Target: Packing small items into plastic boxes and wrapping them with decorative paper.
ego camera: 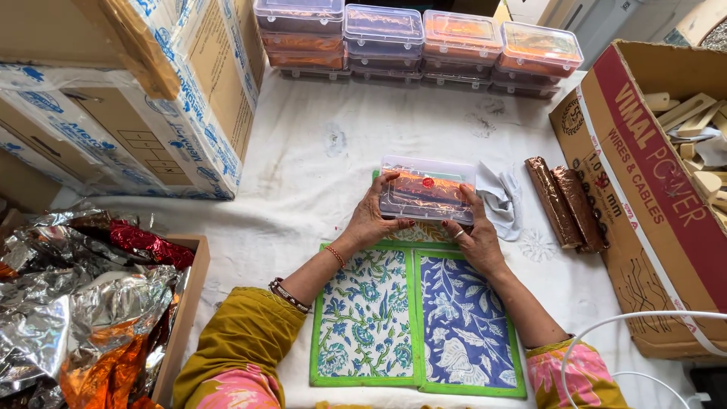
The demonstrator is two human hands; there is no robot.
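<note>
- Two floral mats (416, 322), green-edged, lie side by side at lower centre on the white-clothed bench (318, 174).
- At left, a box of crumpled foil (83, 303).
- Left hand (371, 220) and right hand (475, 241) are each clamped on an end of a clear lidded plastic box (428, 189), at mid-frame just above the mats.
- Two brown foil-wrapped bars (568, 203) lie right of it.
- Stacked filled boxes (420, 42) line the top edge.
</note>
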